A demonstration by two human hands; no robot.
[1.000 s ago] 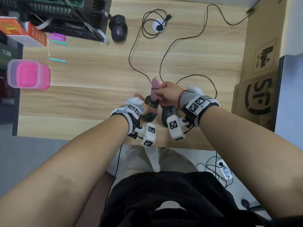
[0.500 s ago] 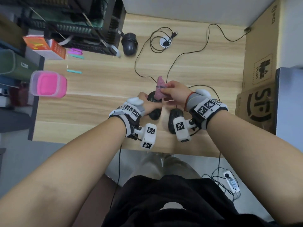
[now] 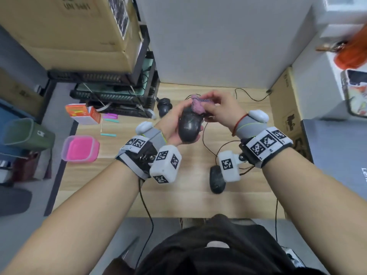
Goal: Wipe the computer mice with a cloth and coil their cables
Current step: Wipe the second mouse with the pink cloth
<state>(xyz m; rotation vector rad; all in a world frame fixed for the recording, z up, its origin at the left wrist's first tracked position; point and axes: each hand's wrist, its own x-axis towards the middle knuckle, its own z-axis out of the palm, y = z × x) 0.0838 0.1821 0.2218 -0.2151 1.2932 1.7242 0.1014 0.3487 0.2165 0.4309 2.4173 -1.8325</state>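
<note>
My left hand [image 3: 173, 127] grips a black mouse [image 3: 189, 126] and holds it up above the wooden desk [image 3: 186, 197]. My right hand [image 3: 220, 109] pinches a pink cloth [image 3: 196, 106] against the front end of that mouse. The mouse's thin black cable [image 3: 208, 143] hangs down to the desk. A second black mouse [image 3: 216, 180] lies on the desk near the front edge, partly behind my right wrist tracker. A third black mouse [image 3: 164, 108] sits at the back of the desk beside the rack.
A pink lidded box [image 3: 80, 148] and an orange-and-white carton [image 3: 84, 114] stand at the desk's left. A black equipment rack [image 3: 119, 96] with cardboard boxes lies at back left. Cardboard boxes [image 3: 286, 108] and a dark laptop [image 3: 335, 155] line the right side.
My left hand has lifted the mouse off the desk, and my right hand has followed it up with the cloth. The camera has tilted upward.
</note>
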